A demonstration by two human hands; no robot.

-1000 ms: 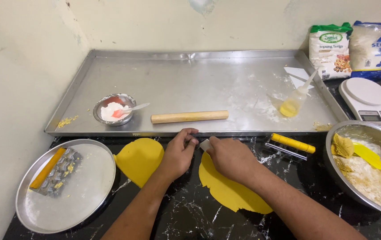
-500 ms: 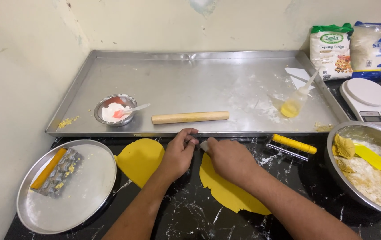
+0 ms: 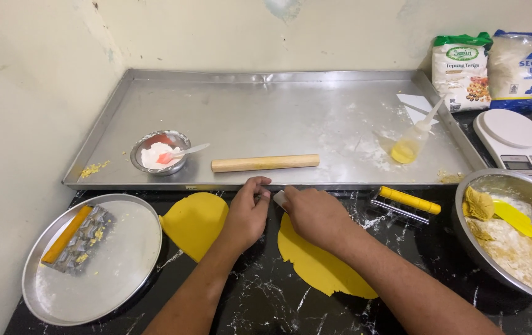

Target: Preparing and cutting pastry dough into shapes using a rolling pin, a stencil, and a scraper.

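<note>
While both hands press down at the near edge of the black counter, the left hand [image 3: 247, 214] lies curled between two yellow dough sheets, and the right hand [image 3: 315, 214], closed on a small white scraper [image 3: 279, 198], rests on the right sheet [image 3: 319, 263], the left sheet [image 3: 194, 223] just beside; the work looks like cutting dough, which calls for a steady press. Near left, a round steel plate [image 3: 123, 273] holds an orange-handled grater [image 3: 76, 239]; near right, a steel bowl [image 3: 474, 186] holds crumbly dough and a yellow spatula [image 3: 523, 226]. Farther off, a big metal tray [image 3: 266, 84] carries a small bowl [image 3: 139, 162] of white powder, a rolling pin [image 3: 265, 163] and an oil bottle [image 3: 410, 146].
</note>
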